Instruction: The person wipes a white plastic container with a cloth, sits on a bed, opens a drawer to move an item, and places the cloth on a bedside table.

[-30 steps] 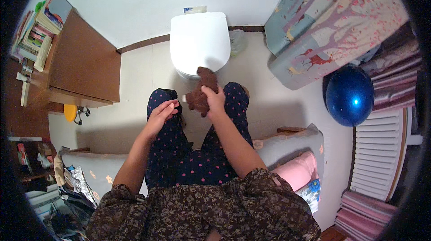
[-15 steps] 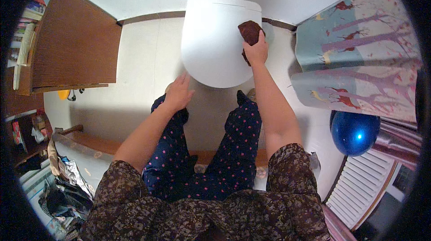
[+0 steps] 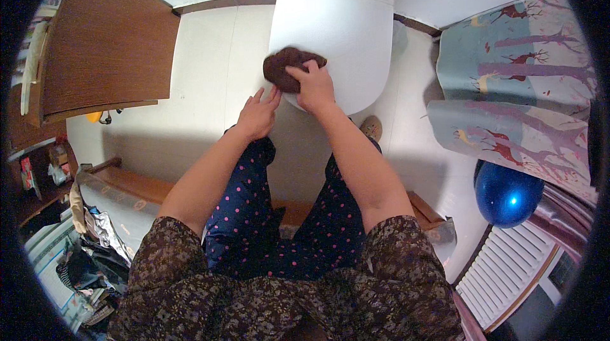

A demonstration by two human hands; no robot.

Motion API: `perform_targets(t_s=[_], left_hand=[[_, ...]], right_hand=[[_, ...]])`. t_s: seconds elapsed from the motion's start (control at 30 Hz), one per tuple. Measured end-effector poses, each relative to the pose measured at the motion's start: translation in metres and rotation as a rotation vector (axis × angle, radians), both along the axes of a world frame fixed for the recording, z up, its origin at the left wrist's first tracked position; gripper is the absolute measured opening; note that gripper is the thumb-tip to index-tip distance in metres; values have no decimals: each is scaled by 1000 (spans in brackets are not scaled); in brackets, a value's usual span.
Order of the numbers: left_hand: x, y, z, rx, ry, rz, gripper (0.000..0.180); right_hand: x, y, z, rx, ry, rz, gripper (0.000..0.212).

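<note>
On the near left part of the white round table [image 3: 343,30], the person's right hand [image 3: 312,87] presses a dark brown cloth [image 3: 287,66], fingers curled over its near edge and closed on it. Half a second ago the same cloth was at the far right of the tabletop with the right arm stretched out; now it has come across to the left front edge and the arm is bent closer to the body. A full second ago the cloth was held above the knees, off the table altogether. The left hand [image 3: 256,114] has shifted too: earlier it lay on the left knee, and now it is lifted just beside the table's rim, fingers spread wide and holding nothing, its fingertips close to the cloth but not clearly touching it.

The cloth looks bunched into a rough oval lump, with a fuzzy, towel-like surface and a uniform dark brown colour. About half of it lies on the tabletop, and its left end hangs past the rim over the pale floor [image 3: 210,68].

The person's legs, in navy trousers with pink dots [image 3: 254,227], reach toward the table. A wooden cabinet [image 3: 108,49] stands at the left, a shiny blue ball [image 3: 508,193] at the right below a patterned bedspread [image 3: 515,87].
</note>
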State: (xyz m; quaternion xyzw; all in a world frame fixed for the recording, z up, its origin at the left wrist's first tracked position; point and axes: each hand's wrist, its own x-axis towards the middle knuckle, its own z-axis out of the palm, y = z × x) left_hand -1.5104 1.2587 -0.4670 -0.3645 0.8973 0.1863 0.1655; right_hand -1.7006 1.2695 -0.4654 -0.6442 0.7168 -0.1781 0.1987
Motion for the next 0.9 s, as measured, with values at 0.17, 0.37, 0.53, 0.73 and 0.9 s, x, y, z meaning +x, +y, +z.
perform_targets(t_s=[0.17, 0.37, 0.53, 0.73, 0.9], left_hand=[[18, 10, 8, -16, 22, -106, 56], [6, 8, 20, -17, 170, 64, 42], [-15, 2, 23, -72, 201, 53, 43], [4, 0, 25, -7, 129, 133, 42], [95, 16, 25, -21, 274, 438, 41]], right_hand=[[-52, 46, 15, 66, 85, 323, 54], [-148, 90, 29, -10, 285, 286, 43], [-211, 119, 38, 446, 593, -203, 42], [-222, 227, 10, 522, 409, -682, 45], [-209, 348, -33, 459, -278, -897, 38]])
